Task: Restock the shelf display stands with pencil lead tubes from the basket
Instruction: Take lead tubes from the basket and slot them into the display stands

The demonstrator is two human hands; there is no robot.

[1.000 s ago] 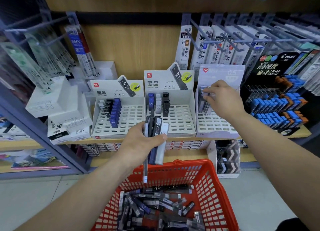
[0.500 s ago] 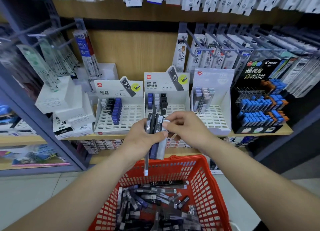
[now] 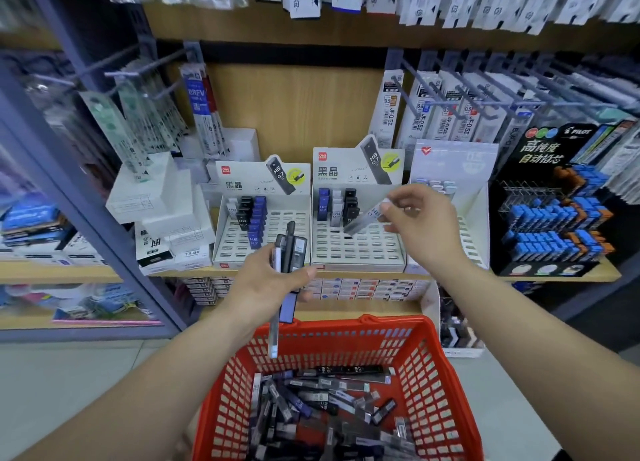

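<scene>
Lifted away from the bundle (image 3: 290,249), right hand (image 3: 420,225) pinches one grey tube (image 3: 363,220) above the middle stand (image 3: 356,252) on the wooden shelf (image 3: 554,275); left hand (image 3: 266,284) holds the bundle in its grip before that stand, red basket (image 3: 346,323) below.

Tubes (image 3: 322,401) lie in the basket (image 3: 441,374), apparently before the shelved stands (image 3: 356,252).
</scene>
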